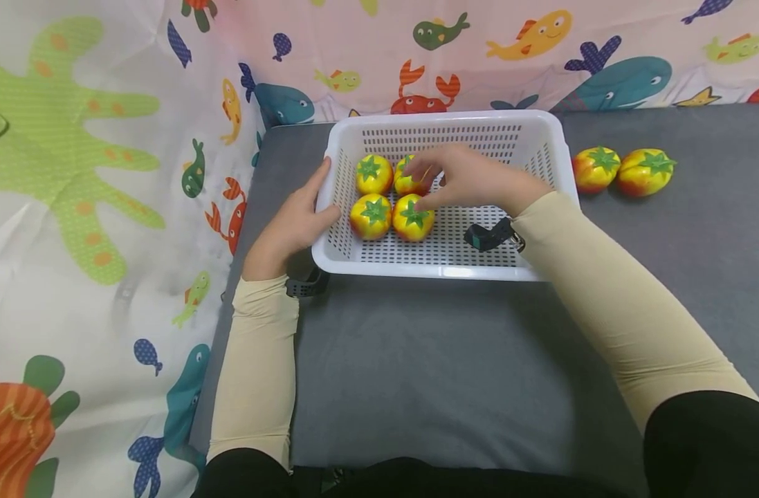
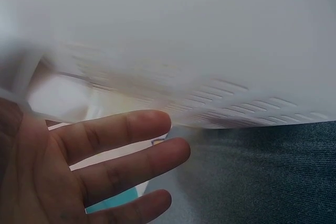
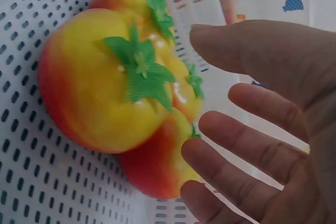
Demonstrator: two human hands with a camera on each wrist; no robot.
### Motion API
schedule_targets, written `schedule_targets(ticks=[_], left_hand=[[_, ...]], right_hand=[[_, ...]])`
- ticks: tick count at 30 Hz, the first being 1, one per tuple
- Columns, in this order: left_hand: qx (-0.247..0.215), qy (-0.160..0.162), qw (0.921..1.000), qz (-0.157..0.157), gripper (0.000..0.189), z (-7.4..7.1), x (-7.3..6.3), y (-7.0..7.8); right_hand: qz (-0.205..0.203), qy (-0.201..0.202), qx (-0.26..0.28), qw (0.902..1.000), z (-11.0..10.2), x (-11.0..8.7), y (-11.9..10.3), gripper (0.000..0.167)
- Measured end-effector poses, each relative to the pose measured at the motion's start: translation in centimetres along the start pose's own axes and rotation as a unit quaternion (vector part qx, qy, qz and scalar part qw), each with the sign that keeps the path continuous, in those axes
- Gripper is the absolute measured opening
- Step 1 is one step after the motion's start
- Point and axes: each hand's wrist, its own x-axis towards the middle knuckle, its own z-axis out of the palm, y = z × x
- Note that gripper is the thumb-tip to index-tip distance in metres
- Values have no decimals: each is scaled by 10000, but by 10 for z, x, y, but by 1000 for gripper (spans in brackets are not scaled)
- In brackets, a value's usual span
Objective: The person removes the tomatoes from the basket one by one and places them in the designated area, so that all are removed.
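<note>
A white perforated plastic basket (image 1: 447, 271) holds several yellow-and-red, tomato-like toy fruits with green star-shaped leaf tops, grouped in its left half. My left hand (image 1: 297, 220) lies at the basket's left side, thumb by the rim. In the left wrist view its fingers (image 2: 131, 163) stretch out straight along the outside of the basket wall (image 2: 220, 40). Over the fruits is my right hand (image 1: 466, 178), partly covering the back right fruit (image 1: 405, 181). In the right wrist view its spread fingers (image 3: 252, 145) hold nothing, beside the nearest toy fruit (image 3: 89, 87).
Two more toy fruits, one (image 1: 596, 169) beside the basket's right wall and another (image 1: 645, 172) farther right, lie on the grey cloth-covered table (image 1: 429, 373). A sea-animal patterned curtain (image 1: 367, 41) borders the table at the back and left.
</note>
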Motion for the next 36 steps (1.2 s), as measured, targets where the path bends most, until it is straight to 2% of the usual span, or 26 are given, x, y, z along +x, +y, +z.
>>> schedule_targets(ticks=[6,16,30,36], left_hand=[[5,-3,10000,-49,90,-1,-1,0],[-96,-17,9999,-56,93,-1,1,2],[-129,-21,9999,-55,92,0,-2,3],[-182,15,9998,1,93,-1,-2,3]], right_hand=[[-40,-212,-120,9997,6,3,0,57],[-106,-444,-344,9984,14,5,5,66],[114,-700,-535,9960,18,7,5,71],[-77,-750,-650,9950,19,7,4,69]])
